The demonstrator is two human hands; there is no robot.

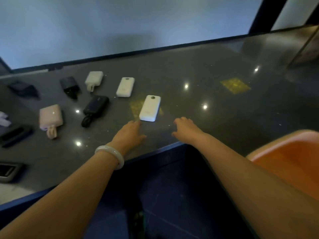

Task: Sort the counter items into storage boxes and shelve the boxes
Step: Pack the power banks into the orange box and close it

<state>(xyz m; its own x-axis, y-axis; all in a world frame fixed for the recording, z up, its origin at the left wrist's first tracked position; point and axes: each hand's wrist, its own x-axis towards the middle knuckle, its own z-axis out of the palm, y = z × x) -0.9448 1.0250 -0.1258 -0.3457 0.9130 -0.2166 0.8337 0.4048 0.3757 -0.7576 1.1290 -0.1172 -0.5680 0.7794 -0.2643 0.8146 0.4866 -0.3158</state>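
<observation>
Your left hand [128, 133] lies released on the dark counter [198, 94], fingertips just beside the near corner of the nearest white power bank [149, 108]. Your right hand [185, 129] rests close to its right, fingers loosely bent and grasping nothing. A second white power bank [125, 87] lies farther off, chargers [94, 80] to its left.

Just the one head cam on my feed, so no second view overlaps it. It sits above the counter's [215, 94] near edge, tilted forward and down across it toward the back wall [120, 23], close enough that both forearms fill the bottom.
</observation>
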